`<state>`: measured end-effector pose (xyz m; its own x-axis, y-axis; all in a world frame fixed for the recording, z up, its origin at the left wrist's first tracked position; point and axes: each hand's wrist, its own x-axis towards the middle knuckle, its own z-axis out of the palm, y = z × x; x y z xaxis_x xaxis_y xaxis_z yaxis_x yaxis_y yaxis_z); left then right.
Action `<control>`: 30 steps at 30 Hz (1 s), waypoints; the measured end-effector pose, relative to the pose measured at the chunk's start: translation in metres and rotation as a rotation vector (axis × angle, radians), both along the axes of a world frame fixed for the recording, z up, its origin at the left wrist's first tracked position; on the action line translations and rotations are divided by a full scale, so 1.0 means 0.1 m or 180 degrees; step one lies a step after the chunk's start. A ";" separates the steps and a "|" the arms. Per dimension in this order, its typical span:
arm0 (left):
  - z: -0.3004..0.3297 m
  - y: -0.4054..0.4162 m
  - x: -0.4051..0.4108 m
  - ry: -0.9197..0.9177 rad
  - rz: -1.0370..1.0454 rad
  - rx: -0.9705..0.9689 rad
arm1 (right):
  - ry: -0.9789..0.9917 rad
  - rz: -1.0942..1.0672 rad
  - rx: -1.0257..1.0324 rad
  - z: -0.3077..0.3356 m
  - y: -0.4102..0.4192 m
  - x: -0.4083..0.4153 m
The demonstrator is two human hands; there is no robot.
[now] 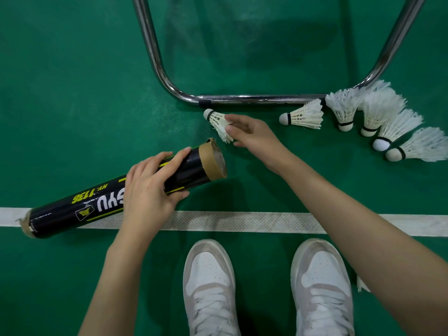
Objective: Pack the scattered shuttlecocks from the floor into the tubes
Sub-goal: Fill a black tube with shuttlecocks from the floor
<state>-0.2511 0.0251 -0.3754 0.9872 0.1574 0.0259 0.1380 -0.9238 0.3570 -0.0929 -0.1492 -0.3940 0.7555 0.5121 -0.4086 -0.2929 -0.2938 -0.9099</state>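
Observation:
A black tube (101,204) with yellow print lies tilted over the green floor, its brown-taped open end (214,160) pointing up and right. My left hand (152,187) grips the tube near that end. My right hand (252,134) pinches the feathers of a white shuttlecock (217,121), cork pointing up-left, just above the tube's mouth. Several more white shuttlecocks lie on the floor to the right, the nearest (303,116) on its side, others clustered (378,112) toward the right edge.
A chrome tubular frame (242,98) rests on the floor just behind the shuttlecocks. A white court line (242,223) crosses the floor in front of my two white shoes (209,287). A bit of white feather (362,284) shows by my right arm.

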 end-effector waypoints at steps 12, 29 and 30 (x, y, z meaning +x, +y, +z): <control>-0.04 -0.18 0.00 0.0091 -0.0044 0.0110 | -0.0552 -0.0665 -0.0127 0.42 -0.68 -0.51; 0.03 -0.61 0.13 0.0009 -0.0177 0.0101 | -0.0538 -0.0831 0.0001 0.43 -0.54 -0.85; 0.04 -0.62 0.13 0.0012 -0.0179 0.0095 | -0.0545 -0.0819 -0.0009 0.43 -0.55 -0.86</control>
<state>-0.2377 -0.0369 -0.3718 0.9946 0.1009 0.0261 0.0867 -0.9404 0.3288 -0.1786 -0.2038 -0.3511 0.9183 0.2941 -0.2651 -0.2004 -0.2323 -0.9518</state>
